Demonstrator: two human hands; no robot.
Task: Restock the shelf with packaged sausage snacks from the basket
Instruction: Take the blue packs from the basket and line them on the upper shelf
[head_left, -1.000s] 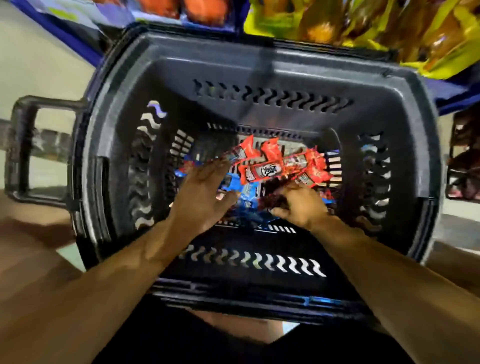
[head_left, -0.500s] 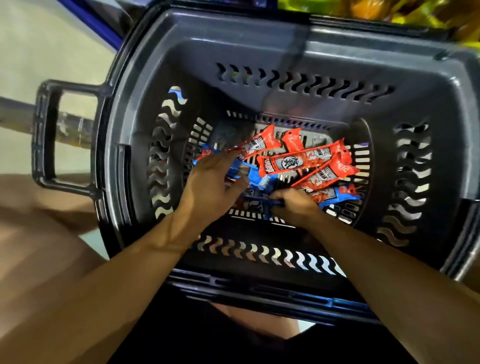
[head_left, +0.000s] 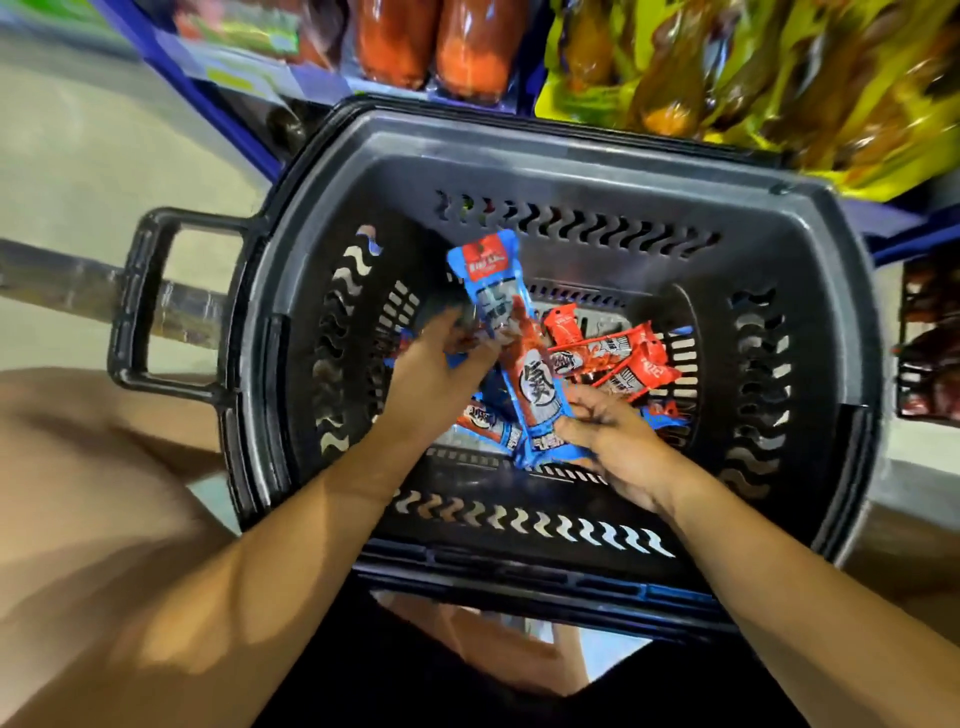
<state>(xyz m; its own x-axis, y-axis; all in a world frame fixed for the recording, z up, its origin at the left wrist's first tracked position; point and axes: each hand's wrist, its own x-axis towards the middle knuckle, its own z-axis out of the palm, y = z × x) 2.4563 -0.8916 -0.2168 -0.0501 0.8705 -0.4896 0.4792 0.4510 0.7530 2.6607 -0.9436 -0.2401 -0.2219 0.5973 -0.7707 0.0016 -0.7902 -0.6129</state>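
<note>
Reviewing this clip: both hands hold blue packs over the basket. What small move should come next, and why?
Probably lift both packs clear toward the shelf: the left hand and right hand each already grip a blue sausage pack above the basket, raised off the red packs.

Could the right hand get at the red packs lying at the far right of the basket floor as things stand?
Probably not right away: the right hand already grips the lower end of a blue pack. The red packs lie uncovered just beyond its fingers in the open basket, so the path itself looks free.
</note>
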